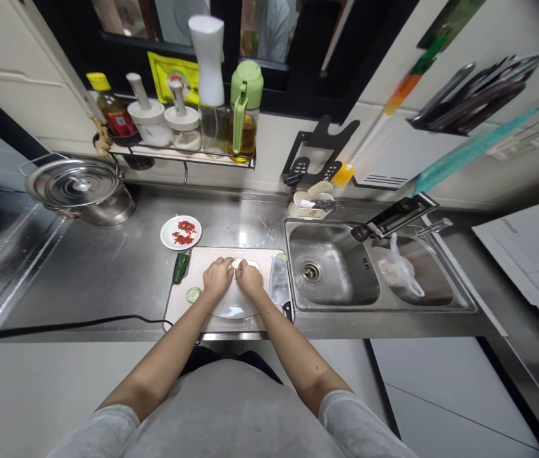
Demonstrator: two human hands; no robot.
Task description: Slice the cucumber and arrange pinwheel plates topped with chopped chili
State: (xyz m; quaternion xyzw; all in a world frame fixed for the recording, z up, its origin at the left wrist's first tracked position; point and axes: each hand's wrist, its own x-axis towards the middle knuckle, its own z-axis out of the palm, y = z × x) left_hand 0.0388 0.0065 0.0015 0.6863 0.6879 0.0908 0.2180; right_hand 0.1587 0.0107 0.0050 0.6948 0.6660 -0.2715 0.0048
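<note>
My left hand (218, 278) and my right hand (249, 280) meet over the far side of a white plate (235, 310). Both have their fingers closed in a pinch around a small pale cucumber slice (236, 262), mostly covered by the fingertips. Under the plate lies a light cutting board (182, 313). A dark green piece of cucumber (180, 268) rests at the board's left edge, with a cut cucumber end (193, 294) nearer me. To the right of the plate, a kitchen knife (279, 280) lies flat, its black handle towards me.
A small plate (165, 234) of chopped red pieces stands behind the board. The double sink (331, 280) is on the right, a plastic bag (398, 267) in its far basin. A lidded steel pot (107, 207) stands at left; a seasoning rack (193, 154) hangs behind. A black cable (107, 319) crosses the counter.
</note>
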